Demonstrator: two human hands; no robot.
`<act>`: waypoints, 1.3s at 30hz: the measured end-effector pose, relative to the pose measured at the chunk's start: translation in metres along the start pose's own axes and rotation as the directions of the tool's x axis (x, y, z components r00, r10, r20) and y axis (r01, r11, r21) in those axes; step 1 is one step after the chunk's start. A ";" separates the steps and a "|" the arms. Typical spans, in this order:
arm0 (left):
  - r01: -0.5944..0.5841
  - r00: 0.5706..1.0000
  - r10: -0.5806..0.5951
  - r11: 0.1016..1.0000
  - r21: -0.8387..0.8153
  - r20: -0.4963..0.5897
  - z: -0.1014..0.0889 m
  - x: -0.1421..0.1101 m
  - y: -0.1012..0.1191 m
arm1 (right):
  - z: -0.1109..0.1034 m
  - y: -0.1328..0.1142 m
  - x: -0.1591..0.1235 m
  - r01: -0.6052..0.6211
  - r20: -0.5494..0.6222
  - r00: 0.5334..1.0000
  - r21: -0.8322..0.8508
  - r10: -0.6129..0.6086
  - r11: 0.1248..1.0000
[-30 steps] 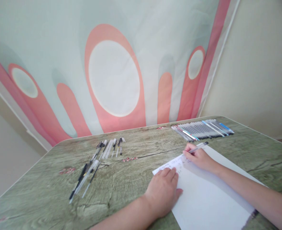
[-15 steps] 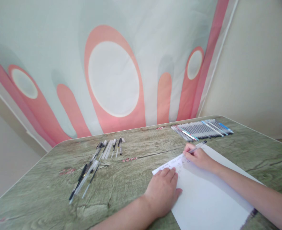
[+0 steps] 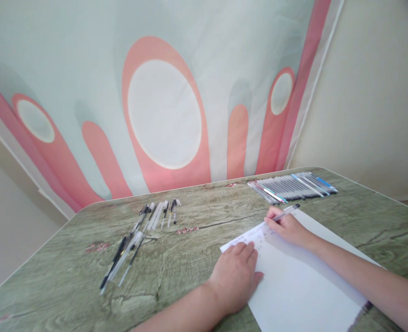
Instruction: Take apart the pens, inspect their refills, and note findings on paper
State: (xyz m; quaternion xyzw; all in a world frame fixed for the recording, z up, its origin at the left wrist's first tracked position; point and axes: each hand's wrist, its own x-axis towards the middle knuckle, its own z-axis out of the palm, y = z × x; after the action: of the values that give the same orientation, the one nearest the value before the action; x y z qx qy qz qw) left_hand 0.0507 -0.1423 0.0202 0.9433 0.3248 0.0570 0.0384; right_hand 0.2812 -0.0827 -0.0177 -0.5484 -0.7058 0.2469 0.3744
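A sheet of white paper (image 3: 304, 281) lies slanted on the table, with small dark handwriting along its upper left edge. My left hand (image 3: 237, 274) rests flat on the paper's left side, fingers stretched out and holding nothing. Near the top of the sheet, my right hand (image 3: 285, 226) grips a clear-barrelled pen (image 3: 287, 211). The pen slants with its dark end up to the right. Its tip is hidden behind the fingers, so I cannot tell whether it touches the paper.
A neat row of several pens (image 3: 290, 186) lies at the back right. Loose pen parts (image 3: 159, 214), such as clear tubes and refills, are laid out at the back left, with more pen pieces (image 3: 124, 258) nearer me. A patterned cloth (image 3: 165, 110) hangs behind the wood-look table (image 3: 190, 295).
My right hand and the pen have shifted very slightly at the same spot on the paper. My left hand and everything else stay where they were.
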 end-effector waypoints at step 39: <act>-0.005 1.000 0.005 1.000 0.004 0.012 -0.001 0.000 0.001 | 0.001 0.004 0.001 -0.023 -0.021 1.000 -0.009 0.023 1.000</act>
State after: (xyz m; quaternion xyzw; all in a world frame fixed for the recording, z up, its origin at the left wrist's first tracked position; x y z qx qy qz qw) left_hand 0.0508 -0.1426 0.0217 0.9445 0.3224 0.0507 0.0384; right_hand 0.2828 -0.0802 -0.0208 -0.5607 -0.6968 0.2421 0.3762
